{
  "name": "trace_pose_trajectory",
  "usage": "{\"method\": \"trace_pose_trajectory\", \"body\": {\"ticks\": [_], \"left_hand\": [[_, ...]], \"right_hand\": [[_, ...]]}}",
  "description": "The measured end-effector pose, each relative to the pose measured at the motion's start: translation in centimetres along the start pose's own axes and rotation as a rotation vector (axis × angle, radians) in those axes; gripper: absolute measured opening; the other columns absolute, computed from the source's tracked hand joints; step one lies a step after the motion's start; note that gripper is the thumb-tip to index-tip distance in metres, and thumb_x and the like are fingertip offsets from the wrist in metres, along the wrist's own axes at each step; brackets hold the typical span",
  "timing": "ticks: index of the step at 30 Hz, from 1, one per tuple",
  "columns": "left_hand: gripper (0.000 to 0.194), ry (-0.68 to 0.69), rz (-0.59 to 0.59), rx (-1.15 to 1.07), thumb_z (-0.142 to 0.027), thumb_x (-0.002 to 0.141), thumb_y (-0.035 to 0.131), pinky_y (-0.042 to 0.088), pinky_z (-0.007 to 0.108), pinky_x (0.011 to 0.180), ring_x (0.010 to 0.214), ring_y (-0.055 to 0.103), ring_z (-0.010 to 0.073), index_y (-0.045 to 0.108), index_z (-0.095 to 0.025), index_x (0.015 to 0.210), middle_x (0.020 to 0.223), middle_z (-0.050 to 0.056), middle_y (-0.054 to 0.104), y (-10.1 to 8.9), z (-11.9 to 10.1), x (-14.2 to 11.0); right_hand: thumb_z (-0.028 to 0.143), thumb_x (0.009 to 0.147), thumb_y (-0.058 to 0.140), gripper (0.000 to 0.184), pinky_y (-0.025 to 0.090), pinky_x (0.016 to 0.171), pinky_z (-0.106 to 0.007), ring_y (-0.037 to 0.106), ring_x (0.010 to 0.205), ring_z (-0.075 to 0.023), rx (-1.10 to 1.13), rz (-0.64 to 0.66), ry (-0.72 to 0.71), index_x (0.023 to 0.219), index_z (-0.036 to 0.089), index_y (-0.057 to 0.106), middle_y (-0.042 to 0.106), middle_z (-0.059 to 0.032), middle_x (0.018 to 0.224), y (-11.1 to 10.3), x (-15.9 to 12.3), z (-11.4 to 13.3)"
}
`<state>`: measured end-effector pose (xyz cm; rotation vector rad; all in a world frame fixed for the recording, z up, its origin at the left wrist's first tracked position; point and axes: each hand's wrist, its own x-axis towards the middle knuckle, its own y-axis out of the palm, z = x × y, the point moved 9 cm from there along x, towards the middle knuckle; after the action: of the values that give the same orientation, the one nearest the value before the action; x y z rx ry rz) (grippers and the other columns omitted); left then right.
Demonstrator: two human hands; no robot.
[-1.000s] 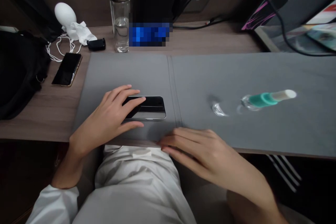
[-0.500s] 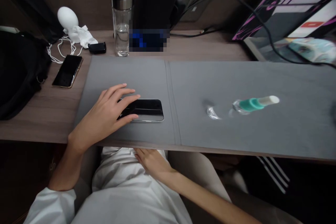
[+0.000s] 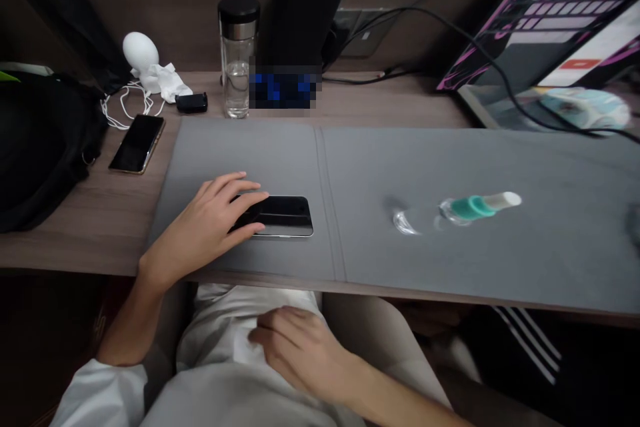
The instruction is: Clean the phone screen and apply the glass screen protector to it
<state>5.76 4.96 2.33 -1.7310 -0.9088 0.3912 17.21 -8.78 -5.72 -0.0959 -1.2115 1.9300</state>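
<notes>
Two bare hands showed in the head view, and the left hand (image 3: 215,220) was the nearer to the phone (image 3: 287,217), which lay flat, dark screen up, on the left part of a grey mat (image 3: 400,153) over the surface (image 3: 60,233). The phone's long axis ran from side to side, roughly along the front edge of the surface, its uncovered end pointing right, away from the palm. From the left grip it lay to the right and underneath: the fingers were spread and loosely bent, the index fingertip by the far long edge and the thumb by the near one. That grip was wide and clamped on nothing; whether the fingertips pressed on the screen could not be told. The right hand (image 3: 305,350) was nearer the body than the surface's front edge, its fingers curled near a white patch (image 3: 247,349), perhaps paper, perhaps a fold of the shirt (image 3: 200,387); what its grip held, if anything, I could not tell. A small green bottle (image 3: 473,207) lay on its side well to the right of the phone.
</notes>
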Motion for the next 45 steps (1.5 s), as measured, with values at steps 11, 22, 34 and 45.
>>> {"method": "trace_pose_trajectory", "body": {"ticks": [11,22,34,45], "left_hand": [[0.043,-0.015,0.023,-0.03,-0.043,0.109,0.059,0.04,0.051,0.126,0.156,0.042,0.0284,0.058,-0.025,0.148,0.154,0.01,0.061,0.2,0.4,0.2],[0.069,-0.027,0.138,-0.002,-0.057,0.1,0.071,0.043,0.048,0.119,0.146,0.05,0.0308,0.048,-0.028,0.158,0.159,0.011,0.055,1.6,1.4,0.2],[0.065,-0.016,0.096,0.043,-0.044,0.102,0.072,0.047,0.045,0.112,0.129,0.057,0.0286,0.047,-0.025,0.159,0.145,0.011,0.061,1.7,0.2,0.7],[0.07,-0.01,0.095,0.03,-0.06,0.099,0.065,0.048,0.042,0.107,0.121,0.06,0.0276,0.05,-0.022,0.156,0.136,0.01,0.065,2.0,0.6,0.8]], "right_hand": [[0.031,0.105,0.06,0.017,0.053,0.071,-0.034,0.063,0.074,-0.0185,-0.027,-0.638,0.482,0.114,0.024,0.073,0.076,-0.0044,0.101,-13.3,2.7,-11.2],[0.059,0.095,0.074,0.094,0.058,0.105,-0.048,0.066,0.135,-0.0351,-0.054,-0.24,0.55,0.171,0.027,0.029,0.062,-0.0149,0.155,-12.3,1.8,-12.5],[-0.001,0.099,0.055,0.046,0.062,0.096,-0.044,0.077,0.116,-0.0292,-0.568,-0.422,0.141,0.138,0.018,0.067,0.078,-0.0118,0.134,-12.8,3.6,-5.7],[0.009,0.103,0.048,0.051,0.051,0.122,-0.055,0.058,0.146,-0.0371,-0.61,-0.093,0.166,0.151,-0.005,0.053,0.056,-0.0278,0.158,-8.3,4.3,-4.5]]}}
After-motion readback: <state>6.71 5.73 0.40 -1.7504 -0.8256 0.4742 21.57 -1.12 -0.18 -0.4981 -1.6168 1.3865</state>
